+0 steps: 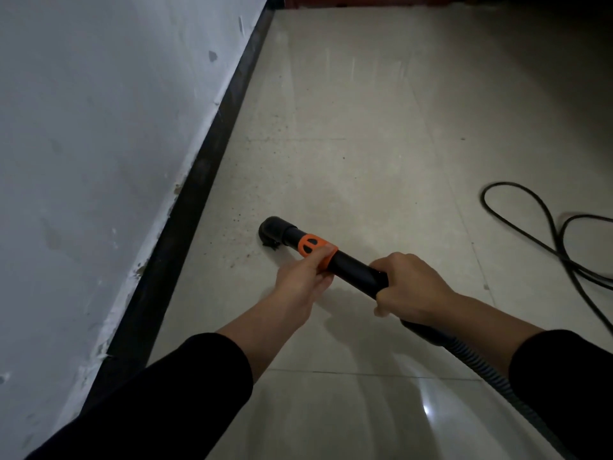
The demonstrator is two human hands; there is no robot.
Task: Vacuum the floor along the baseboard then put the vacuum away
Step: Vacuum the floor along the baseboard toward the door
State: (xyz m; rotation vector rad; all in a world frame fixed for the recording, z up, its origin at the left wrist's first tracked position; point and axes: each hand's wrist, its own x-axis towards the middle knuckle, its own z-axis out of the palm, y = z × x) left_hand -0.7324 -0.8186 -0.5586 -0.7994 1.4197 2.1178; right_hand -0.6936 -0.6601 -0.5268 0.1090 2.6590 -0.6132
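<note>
A black vacuum wand (351,265) with an orange collar (311,246) points down and left at the pale tiled floor (348,161). Its black nozzle (273,231) rests on the tiles a short way right of the dark baseboard (205,171). My left hand (303,277) is closed around the wand at the orange collar. My right hand (408,285) grips the wand farther back, where the ribbed hose (491,390) begins. Dark crumbs and dust (238,247) lie scattered between the nozzle and the baseboard.
A scuffed white wall (99,144) rises on the left above the baseboard. A black power cord (557,240) loops on the floor at the right. Something reddish-brown (365,0) stands at the far end of the floor.
</note>
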